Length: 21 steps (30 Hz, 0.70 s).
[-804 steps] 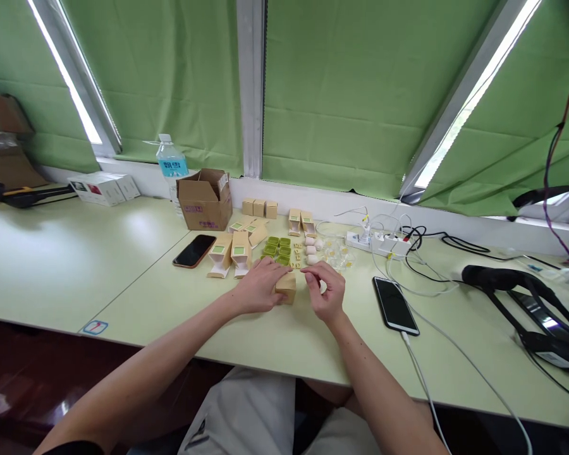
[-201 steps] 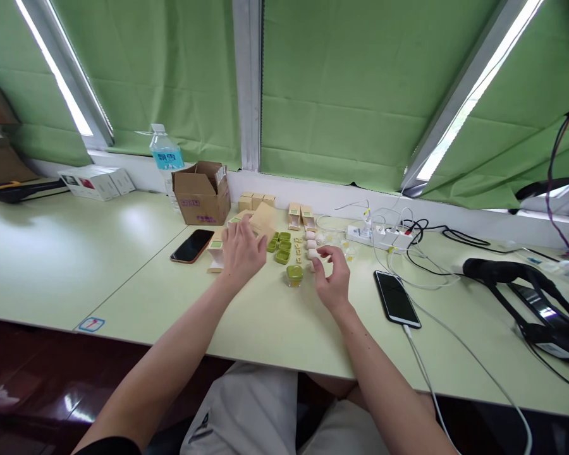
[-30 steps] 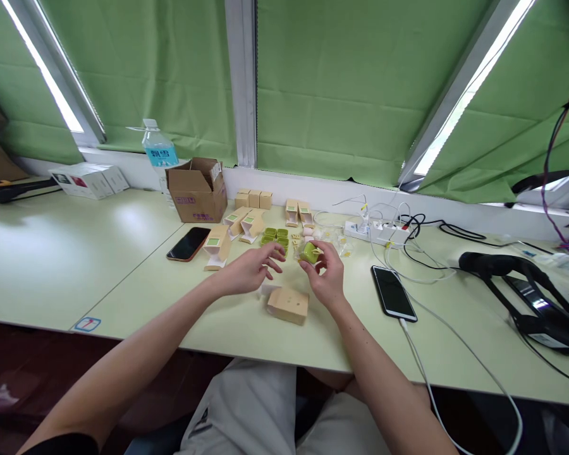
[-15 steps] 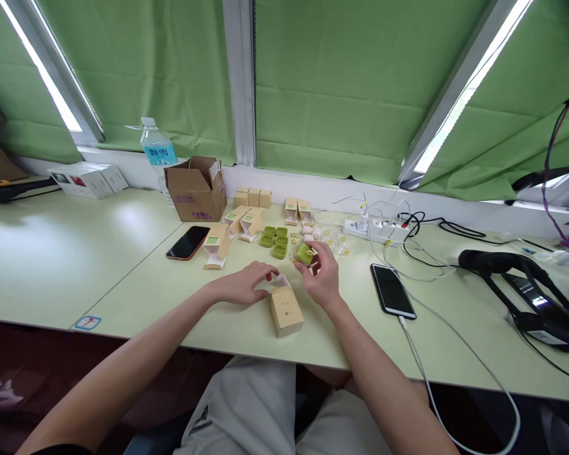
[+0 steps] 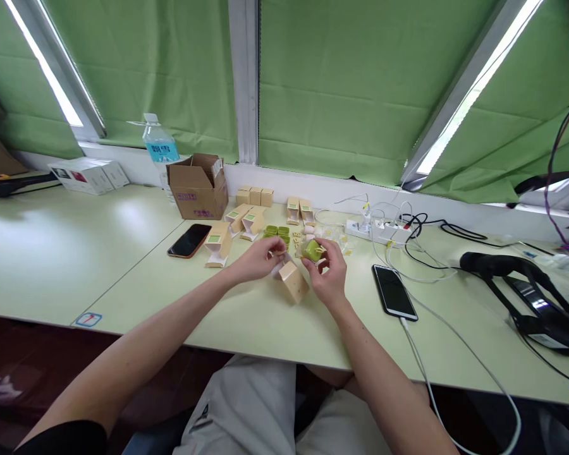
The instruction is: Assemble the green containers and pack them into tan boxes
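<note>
In the head view, my left hand [image 5: 267, 255] pinches the open end flap of a small tan cardboard box [image 5: 293, 282], which hangs tilted and slightly blurred in front of me. Close to its right, my right hand [image 5: 329, 268] has its fingers closed on a small green container [image 5: 312, 250] with a yellowish piece on it. Clear plastic seems to show beside that container. Behind my left hand lie several green cups [image 5: 277, 230], partly covered by the fingers. Small yellow pieces [image 5: 297, 239] rest between the cups and my right hand.
Open tan boxes [image 5: 217, 243] and closed ones [image 5: 255, 195] stand behind. A brown carton [image 5: 198, 187], a water bottle [image 5: 162, 148] and a phone [image 5: 189, 241] are left. Rightward lie clear wrappers [image 5: 334, 239], a power strip [image 5: 378, 231], a cabled phone [image 5: 393, 291] and a black headset [image 5: 526, 300].
My left hand has moved up and right and taken hold of the box flap. The box has risen away from me and tilted. My right hand keeps the green container, shifted slightly right.
</note>
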Tool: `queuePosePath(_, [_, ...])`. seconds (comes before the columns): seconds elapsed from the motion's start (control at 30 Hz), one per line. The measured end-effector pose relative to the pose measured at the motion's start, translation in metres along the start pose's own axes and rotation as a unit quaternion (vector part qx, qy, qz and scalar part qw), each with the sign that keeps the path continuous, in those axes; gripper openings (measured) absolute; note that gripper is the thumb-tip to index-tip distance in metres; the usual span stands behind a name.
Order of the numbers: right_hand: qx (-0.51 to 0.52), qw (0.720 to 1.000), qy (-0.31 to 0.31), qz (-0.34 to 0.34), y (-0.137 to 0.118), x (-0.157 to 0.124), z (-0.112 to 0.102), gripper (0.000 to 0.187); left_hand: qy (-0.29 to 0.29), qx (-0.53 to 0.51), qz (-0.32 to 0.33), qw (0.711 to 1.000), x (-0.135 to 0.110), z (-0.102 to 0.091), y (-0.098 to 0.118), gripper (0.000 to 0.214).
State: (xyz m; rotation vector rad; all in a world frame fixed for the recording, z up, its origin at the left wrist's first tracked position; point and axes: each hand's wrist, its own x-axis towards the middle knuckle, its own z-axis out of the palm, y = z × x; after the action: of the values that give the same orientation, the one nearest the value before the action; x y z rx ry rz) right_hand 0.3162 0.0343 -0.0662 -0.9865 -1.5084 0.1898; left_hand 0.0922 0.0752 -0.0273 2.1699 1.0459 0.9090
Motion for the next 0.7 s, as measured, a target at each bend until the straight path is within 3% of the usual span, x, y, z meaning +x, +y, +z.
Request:
queuePosePath(0.13, [0.007, 0.999, 0.031, -0.019, -0.002, 0.002, -0.002, 0.042, 0.087, 0.056, 0.029, 0.994, 0.008, -0.011, 0.013, 0.014])
queuePosePath(0.27, [0.014, 0.998, 0.034, -0.053, -0.006, 0.0, -0.002, 0.043, 0.101, 0.097, 0.036, 0.99, 0.007, 0.001, 0.015, 0.018])
queuePosePath(0.5, [0.012, 0.991, -0.055, -0.125, -0.009, -0.014, 0.005, 0.05, 0.124, -0.052, 0.026, 0.991, 0.007, 0.025, 0.002, 0.014])
queuePosePath(0.7, [-0.014, 0.98, -0.105, -0.17, -0.012, -0.015, 0.007, 0.055, 0.095, -0.184, -0.002, 0.978, 0.007, 0.031, -0.005, 0.034])
